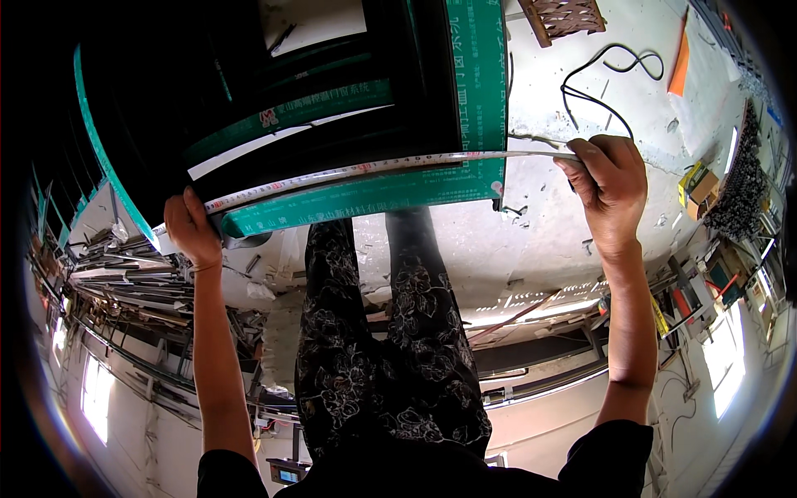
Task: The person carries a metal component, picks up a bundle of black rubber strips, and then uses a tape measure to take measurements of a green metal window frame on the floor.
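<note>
A long pale tape measure blade (282, 183) is stretched between my two hands, across the near side of a dark frame with green printed protective film (332, 206). My left hand (193, 231) is closed at the frame's near left corner, its thumb by the left end of the blade. On the right, my right hand (613, 192) pinches the blade between thumb and fingers, past the frame's right edge and above the floor. The tape's case cannot be made out.
More dark frames with green edges (93, 137) stand at the left. A black cable (581, 90) lies looped on the pale floor, near a brown woven basket (564, 18). Metal bars (137, 278) are piled at left, and cardboard boxes (701, 189) sit at right.
</note>
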Demonstrator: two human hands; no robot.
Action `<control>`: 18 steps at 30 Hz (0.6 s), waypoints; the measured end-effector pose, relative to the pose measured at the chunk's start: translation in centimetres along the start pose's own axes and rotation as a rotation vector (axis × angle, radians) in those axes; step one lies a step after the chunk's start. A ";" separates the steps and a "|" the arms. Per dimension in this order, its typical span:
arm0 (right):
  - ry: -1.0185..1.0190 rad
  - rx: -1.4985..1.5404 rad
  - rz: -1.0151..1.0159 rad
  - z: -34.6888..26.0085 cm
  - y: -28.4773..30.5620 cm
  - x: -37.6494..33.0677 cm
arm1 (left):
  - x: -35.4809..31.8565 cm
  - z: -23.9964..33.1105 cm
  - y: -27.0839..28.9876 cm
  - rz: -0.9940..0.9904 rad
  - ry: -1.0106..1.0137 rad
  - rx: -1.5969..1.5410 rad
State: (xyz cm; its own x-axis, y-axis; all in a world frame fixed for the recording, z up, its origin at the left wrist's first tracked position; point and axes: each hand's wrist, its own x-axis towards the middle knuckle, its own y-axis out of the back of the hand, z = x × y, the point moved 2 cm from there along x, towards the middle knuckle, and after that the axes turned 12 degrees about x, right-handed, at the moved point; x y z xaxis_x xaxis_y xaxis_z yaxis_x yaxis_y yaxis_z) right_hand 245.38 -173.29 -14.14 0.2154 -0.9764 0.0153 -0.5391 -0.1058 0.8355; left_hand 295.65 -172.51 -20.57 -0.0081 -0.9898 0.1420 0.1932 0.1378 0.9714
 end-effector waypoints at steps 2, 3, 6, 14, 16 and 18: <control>0.000 -0.006 -0.004 0.0 0.0 0.1 | 0.0 -0.1 0.0 0.007 -0.014 0.000; 0.003 -0.004 -0.003 0.0 0.0 0.1 | 0.0 -0.2 0.0 -0.002 -0.005 0.003; 0.008 0.000 -0.004 -0.1 -0.1 0.2 | 0.0 -0.3 0.1 -0.007 -0.005 0.013; -0.001 -0.016 -0.041 -0.5 0.4 0.2 | 0.0 -0.1 0.2 0.007 -0.012 0.006; -0.017 -0.021 -0.055 -0.7 0.7 0.3 | 0.0 0.1 0.2 0.004 0.005 0.056; -0.023 -0.015 -0.069 -0.9 0.9 0.4 | 0.4 0.3 0.3 0.033 -0.014 0.061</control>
State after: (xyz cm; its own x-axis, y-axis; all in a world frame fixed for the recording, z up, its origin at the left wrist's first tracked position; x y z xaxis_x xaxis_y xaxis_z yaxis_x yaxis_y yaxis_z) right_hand 245.74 -173.63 -12.85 0.2331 -0.9709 -0.0551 -0.5114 -0.1706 0.8422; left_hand 295.44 -172.87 -20.20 -0.0161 -0.9843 0.1760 0.1333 0.1723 0.9760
